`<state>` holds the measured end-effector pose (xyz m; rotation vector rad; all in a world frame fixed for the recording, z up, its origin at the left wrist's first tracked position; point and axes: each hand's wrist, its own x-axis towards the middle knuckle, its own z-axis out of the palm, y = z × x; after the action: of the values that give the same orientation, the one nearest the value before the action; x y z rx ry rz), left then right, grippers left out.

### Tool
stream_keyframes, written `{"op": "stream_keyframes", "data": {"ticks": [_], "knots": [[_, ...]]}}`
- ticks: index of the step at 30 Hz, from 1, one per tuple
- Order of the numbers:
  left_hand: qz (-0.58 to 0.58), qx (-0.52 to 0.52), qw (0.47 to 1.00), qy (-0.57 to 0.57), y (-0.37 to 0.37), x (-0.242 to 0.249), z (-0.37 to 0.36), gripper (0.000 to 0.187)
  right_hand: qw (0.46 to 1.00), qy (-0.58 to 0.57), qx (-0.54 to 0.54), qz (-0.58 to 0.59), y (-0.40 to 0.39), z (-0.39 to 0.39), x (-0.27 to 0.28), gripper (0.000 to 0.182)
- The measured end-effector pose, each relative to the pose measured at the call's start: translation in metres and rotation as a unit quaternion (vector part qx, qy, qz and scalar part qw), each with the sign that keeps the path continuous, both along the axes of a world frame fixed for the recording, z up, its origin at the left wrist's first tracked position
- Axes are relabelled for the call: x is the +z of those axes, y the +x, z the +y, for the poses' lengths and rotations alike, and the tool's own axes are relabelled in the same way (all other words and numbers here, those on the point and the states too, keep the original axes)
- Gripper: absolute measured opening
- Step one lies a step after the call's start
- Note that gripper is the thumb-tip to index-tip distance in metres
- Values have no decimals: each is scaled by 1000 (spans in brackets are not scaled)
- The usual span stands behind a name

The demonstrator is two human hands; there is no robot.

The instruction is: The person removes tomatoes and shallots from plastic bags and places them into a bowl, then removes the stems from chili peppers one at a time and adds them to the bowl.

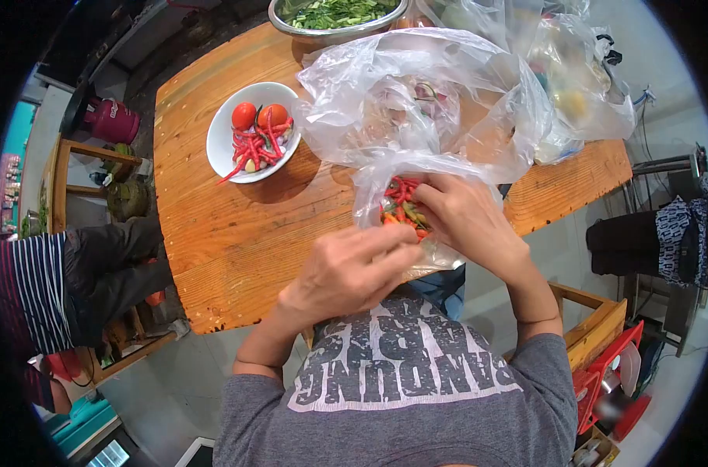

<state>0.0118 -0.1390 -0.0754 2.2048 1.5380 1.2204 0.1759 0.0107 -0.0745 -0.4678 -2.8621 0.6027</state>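
Observation:
A clear plastic bag (373,204) lies at the table's near edge with its mouth spread, and small red, orange and green chilies (401,204) show inside. My right hand (464,214) reaches into it from the right, fingers bent down among the chilies. Whatever its fingertips grip is hidden. From the left, my left hand (358,265) hovers at the bag's near side, fingers stretched over the lower chilies and slightly blurred; its thumb is hidden. To the left stands a white bowl (216,146) with two tomatoes (243,116), long red chilies (253,149) and pale pieces beneath them.
Behind the chilies lies a larger clear bag (338,74) with purplish contents. A metal bowl of chopped greens (334,14) stands at the far edge, and more filled bags (568,86) sit at the back right. Another person (43,288) stands left of the wooden table (214,241).

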Motion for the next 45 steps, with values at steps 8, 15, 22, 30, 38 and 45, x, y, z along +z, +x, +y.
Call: {"op": "stream_keyframes", "data": {"ticks": [8,15,22,30,38,45], "knots": [[-147,189,971,6,-2,-3,14,16,957,-202,-86,187,22,0,20,19],[-170,191,966,32,9,6,23,23,863,-478,-67,148,22,8,37,15],[-471,9,854,-223,17,9,24,44,806,-535,-44,251,20,-7,21,13],[-345,44,922,-170,11,8,20,24,887,-409,-34,214,26,-4,20,14],[-311,24,941,-128,6,9,17,14,811,-546,0,209,20,-8,20,9],[-220,-47,966,-130,-14,22,11,15,699,-695,47,160,16,-12,13,12]]}}
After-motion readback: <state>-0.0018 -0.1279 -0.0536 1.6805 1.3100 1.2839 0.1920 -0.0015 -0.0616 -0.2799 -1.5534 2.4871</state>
